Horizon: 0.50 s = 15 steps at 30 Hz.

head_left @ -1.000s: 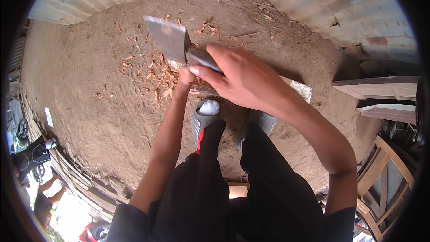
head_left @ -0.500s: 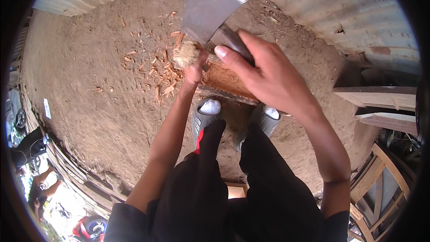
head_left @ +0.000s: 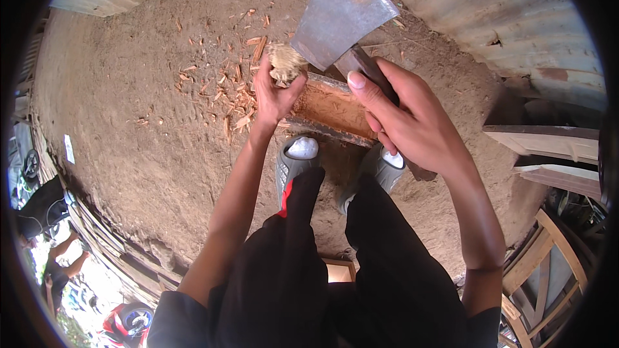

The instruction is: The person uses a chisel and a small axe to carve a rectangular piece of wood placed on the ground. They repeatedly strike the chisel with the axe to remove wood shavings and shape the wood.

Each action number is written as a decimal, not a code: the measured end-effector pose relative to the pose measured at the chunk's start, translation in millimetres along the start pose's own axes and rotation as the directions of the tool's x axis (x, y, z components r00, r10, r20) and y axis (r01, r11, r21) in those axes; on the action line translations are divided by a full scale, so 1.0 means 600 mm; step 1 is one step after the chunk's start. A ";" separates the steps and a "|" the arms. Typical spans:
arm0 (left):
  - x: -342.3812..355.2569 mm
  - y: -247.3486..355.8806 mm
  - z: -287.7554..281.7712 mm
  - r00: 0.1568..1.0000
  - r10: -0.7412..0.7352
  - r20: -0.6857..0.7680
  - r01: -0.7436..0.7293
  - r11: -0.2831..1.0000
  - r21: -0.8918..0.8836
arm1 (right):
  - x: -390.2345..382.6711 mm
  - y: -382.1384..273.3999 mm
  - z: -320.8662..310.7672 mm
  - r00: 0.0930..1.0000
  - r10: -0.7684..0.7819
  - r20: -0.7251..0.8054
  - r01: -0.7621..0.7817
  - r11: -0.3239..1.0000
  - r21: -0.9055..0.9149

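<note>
My right hand (head_left: pixel 412 113) is wrapped around the dark wooden handle of a hatchet (head_left: pixel 345 13). The hatchet's broad grey blade is raised, its bright edge facing away from me. To its left, my left hand (head_left: pixel 277 100) grips an upright piece of wood (head_left: pixel 285 63), thumb on one side and fingers on the other. The top of that piece is pale and frayed; my hand hides its lower part. Beneath both hands lies a reddish-brown wooden block (head_left: pixel 335 113) with a worn, hollowed face and dark edges, just beyond my feet.
Wood chips (head_left: pixel 238 100) litter the dirt floor left of the block. My grey shoes (head_left: pixel 293 161) stand close to its near edge. Corrugated metal sheets (head_left: pixel 477 19) border the far side. Wooden furniture parts (head_left: pixel 548 264) lean at the right; another person (head_left: pixel 61 264) is at the lower left.
The hatchet has shifted right and slightly nearer, its blade now clear of the wood piece's left side. My left hand has moved slightly right, with the piece's frayed top showing more.
</note>
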<state>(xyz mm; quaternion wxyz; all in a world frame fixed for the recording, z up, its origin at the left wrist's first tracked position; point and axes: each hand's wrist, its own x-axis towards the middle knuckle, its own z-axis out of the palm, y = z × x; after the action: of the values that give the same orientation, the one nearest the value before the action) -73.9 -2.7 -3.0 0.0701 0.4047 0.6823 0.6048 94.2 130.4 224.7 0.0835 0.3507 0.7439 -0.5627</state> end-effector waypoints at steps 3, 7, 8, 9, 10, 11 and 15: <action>0.002 -0.006 0.000 0.876 -0.471 0.108 0.482 0.840 -0.249 | 0.001 0.007 0.002 0.998 -0.053 -0.020 0.053 0.999 -0.006; 0.006 -0.018 0.027 0.782 -0.590 -0.201 0.432 0.745 -0.507 | 0.004 0.015 0.008 0.991 -0.131 -0.028 0.133 0.989 0.062; 0.006 -0.022 0.027 0.766 -0.596 -0.239 0.463 0.771 -0.438 | 0.004 0.012 0.008 0.991 -0.133 -0.029 0.135 0.988 0.069; 0.009 -0.021 0.029 0.750 -0.603 -0.272 0.497 0.785 -0.369 | 0.004 0.011 0.008 0.990 -0.137 -0.036 0.139 0.988 0.071; 0.018 -0.015 0.040 0.779 -0.554 -0.294 0.408 0.804 -0.432 | 0.003 0.010 0.008 0.989 -0.140 -0.043 0.143 0.987 0.072; 0.017 -0.018 0.048 0.763 -0.574 -0.298 0.406 0.784 -0.469 | 0.004 0.009 0.008 0.987 -0.149 -0.054 0.153 0.986 0.068; 0.009 -0.040 0.067 0.689 -0.655 -0.310 0.466 0.728 -0.503 | 0.012 -0.013 0.016 0.971 -0.224 -0.080 0.225 0.974 0.001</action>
<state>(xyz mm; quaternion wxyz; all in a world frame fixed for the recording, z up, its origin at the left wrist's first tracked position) -65.1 32.9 -32.5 0.1669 -0.0093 0.6369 0.7526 81.7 124.1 223.5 -0.0118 0.2868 0.7788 -0.5578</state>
